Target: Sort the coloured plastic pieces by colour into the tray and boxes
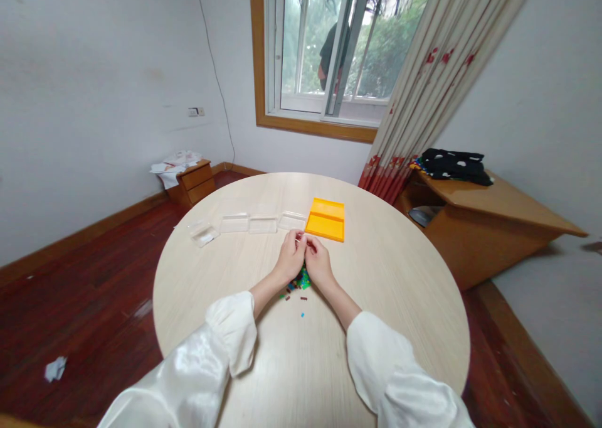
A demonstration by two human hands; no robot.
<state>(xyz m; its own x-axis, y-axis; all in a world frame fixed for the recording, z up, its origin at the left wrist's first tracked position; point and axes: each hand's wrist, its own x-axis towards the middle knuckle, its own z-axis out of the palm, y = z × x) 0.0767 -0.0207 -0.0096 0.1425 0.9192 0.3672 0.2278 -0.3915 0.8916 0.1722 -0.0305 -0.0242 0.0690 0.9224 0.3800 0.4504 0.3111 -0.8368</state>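
My left hand (290, 256) and my right hand (318, 260) meet over the middle of the table, fingertips bent inward and almost touching. Both have their fingers closed; a small pale bit shows between them, too tiny to name. Beneath my wrists lies a pile of small toy bricks (305, 281), green, blue and dark, partly covered by the hands. A few loose pieces lie nearer me, among them a brown brick (303, 299) and a light blue piece (302, 315). Just beyond my fingers sits an open yellow plastic case (328, 232).
Several clear plastic boxes (263, 230) line up left of the yellow case on the round table (399, 290). A tilted wooden desk (498, 208) with dark cloth stands at right. A small cabinet (195, 183) is at back left. A person (328, 51) shows beyond the window.
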